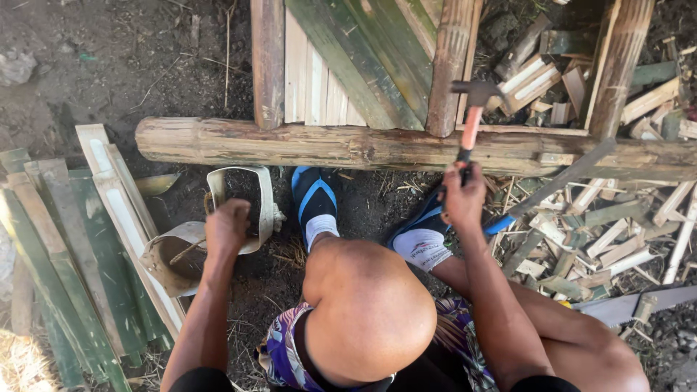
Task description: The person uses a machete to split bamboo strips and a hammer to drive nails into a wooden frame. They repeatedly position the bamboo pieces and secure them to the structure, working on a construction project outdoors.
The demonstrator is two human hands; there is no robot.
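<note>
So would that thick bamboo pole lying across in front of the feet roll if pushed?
Probably not easily: the bamboo pole is round, but upright poles rest on it. It looks thick, stiff, likely heavy. The right hand holds a hammer above it.

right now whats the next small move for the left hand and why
Probably lift a nail from the cut container: the left hand reaches into it while the right hand holds the hammer raised over the bamboo pole.

The dirt ground (109, 65) holds a long bamboo log (327, 145) just past the right hand (463, 196) gripping the hammer (472, 116), green bamboo slats (80, 247) and a cut container (181, 254) by the left hand (226, 226), and wood scraps (610, 239) and a saw (632, 305) to the right.
</note>
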